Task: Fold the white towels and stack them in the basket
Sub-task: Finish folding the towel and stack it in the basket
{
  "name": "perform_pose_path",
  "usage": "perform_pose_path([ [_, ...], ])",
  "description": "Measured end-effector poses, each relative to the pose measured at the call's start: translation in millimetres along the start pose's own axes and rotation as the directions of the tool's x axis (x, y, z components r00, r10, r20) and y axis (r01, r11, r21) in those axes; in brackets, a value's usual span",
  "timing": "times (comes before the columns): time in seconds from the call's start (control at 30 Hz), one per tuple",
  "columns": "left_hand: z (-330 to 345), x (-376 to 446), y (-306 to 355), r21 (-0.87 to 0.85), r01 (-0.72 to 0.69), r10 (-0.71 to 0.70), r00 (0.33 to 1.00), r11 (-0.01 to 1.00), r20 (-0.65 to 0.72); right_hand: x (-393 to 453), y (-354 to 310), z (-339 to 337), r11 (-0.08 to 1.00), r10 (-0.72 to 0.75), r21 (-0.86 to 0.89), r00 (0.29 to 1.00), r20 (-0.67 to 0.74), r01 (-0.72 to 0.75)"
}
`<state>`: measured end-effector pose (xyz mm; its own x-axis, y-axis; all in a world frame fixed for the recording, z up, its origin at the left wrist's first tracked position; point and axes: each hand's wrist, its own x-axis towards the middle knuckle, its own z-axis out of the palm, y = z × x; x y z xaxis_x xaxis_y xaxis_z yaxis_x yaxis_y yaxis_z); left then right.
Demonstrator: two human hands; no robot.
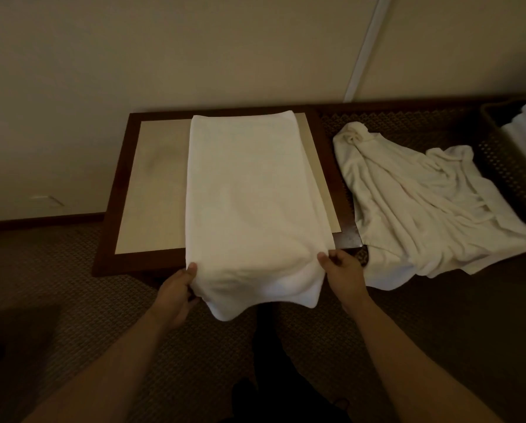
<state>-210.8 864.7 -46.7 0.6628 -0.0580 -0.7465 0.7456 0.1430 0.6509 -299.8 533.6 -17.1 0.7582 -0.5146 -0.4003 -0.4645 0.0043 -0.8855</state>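
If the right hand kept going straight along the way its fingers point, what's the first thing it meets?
The right hand already pinches the flat towel; pushing on, it would probably just slide over the table.

No readable text or labels.

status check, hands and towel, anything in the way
Left hand and right hand pinch towel near corners. Towel flat on table. Unfolded pile alongside, not blocking.

I'm seeing a plain white towel [249, 193] lying on a table [109, 215] that's showing a dark brown frame and a beige inset. A crumpled towel [423, 203] is looking off-white. The carpet [81, 288] is showing a small brown diamond pattern. The basket [506, 166] is showing dark brown weave, the wall [194, 50] plain beige.
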Motion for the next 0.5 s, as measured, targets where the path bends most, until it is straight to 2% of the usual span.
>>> perform_pose_path([
  [0.07, -1.3, -2.5, -2.5, 0.046, -0.049, 0.051, 0.998, 0.998, -0.031, -1.6, 0.7, -2.3, 0.997, -0.055, 0.054, 0.997, -0.059, 0.058],
  [0.1, -0.9, -4.4, -3.1, 0.138, -0.106, 0.115, 0.992, 0.985, -0.059, -0.1, 5.0, -3.5, 0.998, -0.064, 0.022, 0.994, -0.083, 0.066],
  [0.17, 2.2, -8.0, -4.7, 0.424, -0.207, 0.285, 0.950, 0.882, -0.130, 4.8, 16.6, -5.2, 0.988, -0.026, -0.151, 0.995, -0.096, 0.012],
  [0.2, 5.8, -10.1, -5.2, 0.514, -0.226, 0.349, 0.924, 0.827, -0.154, 6.0, 21.0, -5.1, 0.977, -0.006, -0.211, 0.995, -0.095, -0.015],
  [0.23, 8.7, -11.2, -7.0, 0.540, -0.240, 0.378, 0.912, 0.807, -0.159, 6.0, 23.9, -3.9, 0.972, -0.009, -0.234, 0.996, -0.094, -0.013],
  [0.33, 14.5, -13.6, -8.2, 0.458, -0.228, 0.342, 0.922, 0.859, -0.182, 3.5, 20.6, 0.6, 0.984, -0.070, -0.170, 0.988, -0.138, 0.046],
  [0.37, 13.5, -13.6, -7.2, 0.476, -0.240, 0.369, 0.908, 0.846, -0.198, 3.5, 19.9, 1.0, 0.982, -0.084, -0.182, 0.983, -0.162, 0.054],
  [0.5, 12.0, -18.0, 2.1, 0.665, -0.282, 0.520, 0.833, 0.692, -0.188, 10.2, 21.2, 2.6, 0.941, 0.059, -0.322, 0.985, -0.161, -0.109],
])
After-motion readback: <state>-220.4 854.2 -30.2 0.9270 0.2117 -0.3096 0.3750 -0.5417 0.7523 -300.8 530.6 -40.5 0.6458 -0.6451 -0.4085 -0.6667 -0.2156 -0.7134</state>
